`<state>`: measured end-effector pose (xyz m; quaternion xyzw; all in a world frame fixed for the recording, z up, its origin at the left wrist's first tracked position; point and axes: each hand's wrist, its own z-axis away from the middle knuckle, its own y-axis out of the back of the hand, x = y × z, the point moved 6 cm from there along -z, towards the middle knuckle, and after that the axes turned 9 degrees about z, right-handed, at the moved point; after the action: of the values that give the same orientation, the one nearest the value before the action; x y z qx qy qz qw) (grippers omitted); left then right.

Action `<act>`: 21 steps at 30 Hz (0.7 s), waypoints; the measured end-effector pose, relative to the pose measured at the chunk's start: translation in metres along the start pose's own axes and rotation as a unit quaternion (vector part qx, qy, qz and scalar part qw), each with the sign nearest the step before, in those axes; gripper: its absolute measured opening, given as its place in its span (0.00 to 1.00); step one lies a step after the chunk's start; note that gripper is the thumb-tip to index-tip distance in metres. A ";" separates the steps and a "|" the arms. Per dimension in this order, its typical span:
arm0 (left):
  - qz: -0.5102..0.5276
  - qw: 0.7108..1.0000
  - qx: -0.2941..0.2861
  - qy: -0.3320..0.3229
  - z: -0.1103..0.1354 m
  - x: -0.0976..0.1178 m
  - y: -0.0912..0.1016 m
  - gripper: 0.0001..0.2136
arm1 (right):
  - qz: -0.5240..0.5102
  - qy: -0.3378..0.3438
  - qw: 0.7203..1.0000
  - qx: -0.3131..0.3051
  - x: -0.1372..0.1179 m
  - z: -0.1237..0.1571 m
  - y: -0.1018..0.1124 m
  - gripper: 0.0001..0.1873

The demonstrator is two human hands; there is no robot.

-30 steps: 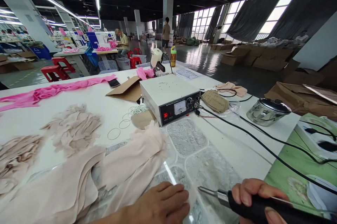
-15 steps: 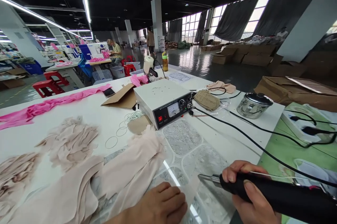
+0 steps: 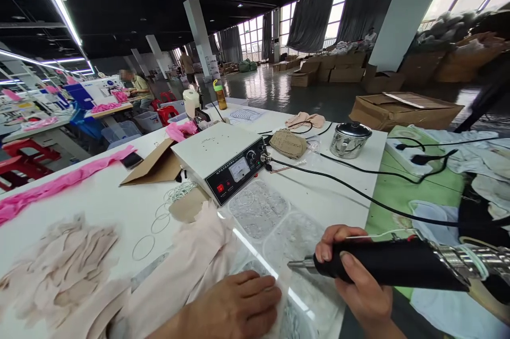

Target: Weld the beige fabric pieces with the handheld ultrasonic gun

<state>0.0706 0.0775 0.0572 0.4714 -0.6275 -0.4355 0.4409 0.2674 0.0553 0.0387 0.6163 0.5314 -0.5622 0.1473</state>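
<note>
Right grip (image 3: 354, 280) clenched round the black welding handpiece (image 3: 390, 263), long axis level, metal tip aimed left at the beige fabric (image 3: 187, 270). Left hand (image 3: 235, 304) lies flat on that fabric on the counter (image 3: 338, 195), near the tip.

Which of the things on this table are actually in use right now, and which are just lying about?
In use:
- black-handled tool, gripped by the right hand
- its cable running to the white control box
- pale fabric piece pressed flat by the left hand

Lying about:
- steel pot
- cardboard sheet
- pink fabric strip
- bottle
- phone
</note>
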 end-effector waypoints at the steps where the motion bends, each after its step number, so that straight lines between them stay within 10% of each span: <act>1: 0.002 1.000 -0.001 -0.007 0.000 -0.001 0.001 0.13 | -0.002 0.000 1.000 0.001 0.000 0.000 0.000 0.04; 21: 0.038 0.999 -0.028 -0.028 0.005 -0.014 -0.011 0.10 | 0.009 -0.024 1.000 0.014 -0.008 -0.008 -0.006 0.05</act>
<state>0.0702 0.0896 0.0439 0.4226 -0.6446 -0.4488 0.4521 0.2684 0.0602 0.0512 0.6094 0.5139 -0.5831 0.1568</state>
